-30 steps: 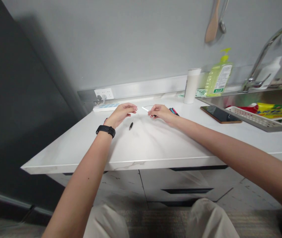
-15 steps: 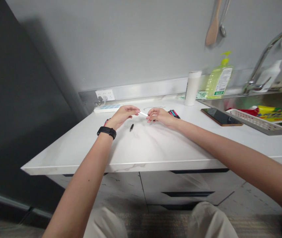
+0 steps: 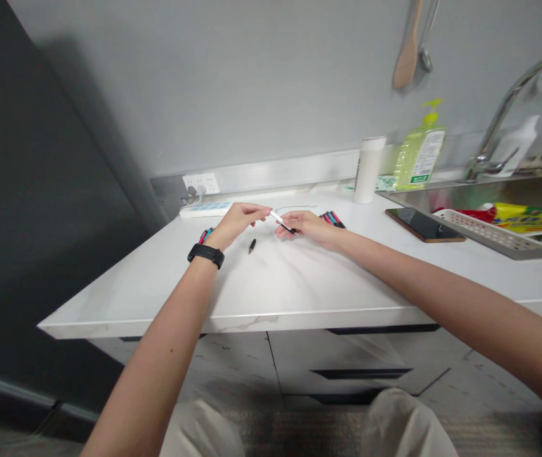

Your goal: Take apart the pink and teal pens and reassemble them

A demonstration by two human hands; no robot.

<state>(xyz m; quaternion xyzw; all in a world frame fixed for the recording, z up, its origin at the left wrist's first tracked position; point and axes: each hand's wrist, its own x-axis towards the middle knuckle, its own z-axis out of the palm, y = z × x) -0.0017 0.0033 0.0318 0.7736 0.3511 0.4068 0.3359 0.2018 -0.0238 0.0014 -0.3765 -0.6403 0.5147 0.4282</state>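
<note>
A thin white pen (image 3: pixel 277 218) with a black end slants between my hands, just above the countertop (image 3: pixel 299 279). The fingertips of my left hand (image 3: pixel 237 222) pinch its white end. My right hand (image 3: pixel 310 226) has its fingers closed around the pen closer to the black end. Below and between the hands lies a small black pen cap or tip piece (image 3: pixel 252 245); which one I cannot tell. Red, blue and black pens (image 3: pixel 332 219) lie beside my right hand. More coloured pens (image 3: pixel 205 235) show partly behind my left wrist.
At the back left are a power strip (image 3: pixel 204 210) and a wall socket (image 3: pixel 202 184). To the right stand a white canister (image 3: pixel 369 170) and a yellow-green soap bottle (image 3: pixel 419 155). A phone (image 3: pixel 424 225) lies beside the sink (image 3: pixel 513 190).
The pen has tilted more steeply, and its black end now shows by my right hand. My right fingers have shifted slightly along it. Coloured pens behind my left wrist show more.
</note>
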